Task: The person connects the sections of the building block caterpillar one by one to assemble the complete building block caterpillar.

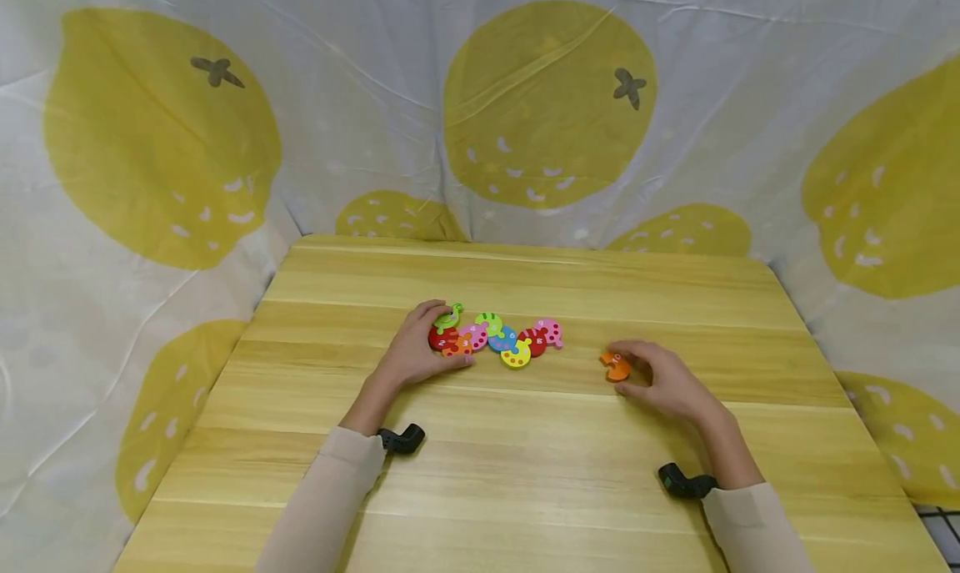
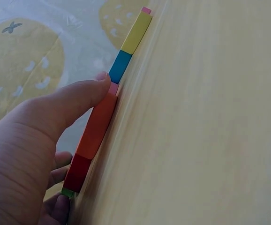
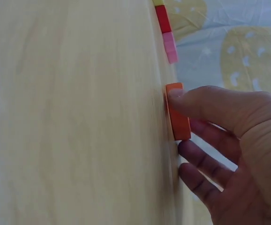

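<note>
Linked number pieces form a colourful caterpillar puzzle (image 1: 502, 339) lying on the wooden table (image 1: 510, 473). Its green head piece (image 1: 447, 319) is at the left end; a pink piece (image 1: 551, 332) ends the row at the right. My left hand (image 1: 408, 348) grips the left part, fingers at the head and thumb along the near edge. In the left wrist view that thumb (image 2: 91, 91) lies against the pieces' side. To the right, apart from the row, my right hand (image 1: 671, 379) pinches an orange puzzle piece (image 1: 617, 368) between thumb and fingers, close over the tabletop.
A white cloth (image 1: 360, 98) printed with yellow lemons hangs behind and beside the table. Black curved mounts (image 1: 403, 439) are worn at both wrists, below the light sleeves (image 1: 326, 494). At the lower right, a dark wire grid (image 1: 941, 523) shows past the table edge.
</note>
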Available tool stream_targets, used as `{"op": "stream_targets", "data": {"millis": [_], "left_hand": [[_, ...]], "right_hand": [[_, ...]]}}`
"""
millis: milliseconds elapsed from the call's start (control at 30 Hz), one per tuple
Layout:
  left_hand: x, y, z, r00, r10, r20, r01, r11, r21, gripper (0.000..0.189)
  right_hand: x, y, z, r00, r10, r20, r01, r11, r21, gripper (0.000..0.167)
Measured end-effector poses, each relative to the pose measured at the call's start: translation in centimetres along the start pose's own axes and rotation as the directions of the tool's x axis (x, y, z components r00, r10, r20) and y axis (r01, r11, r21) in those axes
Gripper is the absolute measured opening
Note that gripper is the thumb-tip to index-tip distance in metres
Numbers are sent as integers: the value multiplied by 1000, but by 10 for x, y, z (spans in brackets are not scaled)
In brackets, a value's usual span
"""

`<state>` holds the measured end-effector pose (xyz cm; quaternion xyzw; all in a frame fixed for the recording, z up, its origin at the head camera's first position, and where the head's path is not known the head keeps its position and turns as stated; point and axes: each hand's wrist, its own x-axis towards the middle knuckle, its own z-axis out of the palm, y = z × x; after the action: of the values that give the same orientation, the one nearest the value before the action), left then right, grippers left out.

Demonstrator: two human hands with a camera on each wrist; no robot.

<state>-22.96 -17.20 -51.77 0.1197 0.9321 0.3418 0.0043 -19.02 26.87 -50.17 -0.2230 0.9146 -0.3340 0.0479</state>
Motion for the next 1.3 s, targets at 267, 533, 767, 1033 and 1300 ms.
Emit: {"op": "stream_targets", "data": {"millis": [267, 533, 767, 1033, 1300], "left_hand": [[1, -3, -1, 1000, -8, -11, 8, 1000, 5, 101], [0, -3, -3, 999, -29, -15, 29, 1000, -7, 102], [1, -4, -2, 1000, -23, -15, 23, 1000, -17, 101], [2, -3, 0, 1000, -10, -20, 10, 1000, -17, 103], [3, -2, 4, 1000, -18, -14, 18, 1000, -14, 105]], "right_hand": [[6, -2, 7, 1000, 1, -12, -2, 1000, -21, 51], [24, -16, 16, 993, 98, -68, -96, 995, 39, 49], [43, -33, 24, 981, 118, -156, -109, 992, 63, 50], [58, -44, 36, 972, 113, -207, -101, 992, 72, 53], [64, -47, 44, 965, 141, -219, -127, 989, 75, 54]]}}
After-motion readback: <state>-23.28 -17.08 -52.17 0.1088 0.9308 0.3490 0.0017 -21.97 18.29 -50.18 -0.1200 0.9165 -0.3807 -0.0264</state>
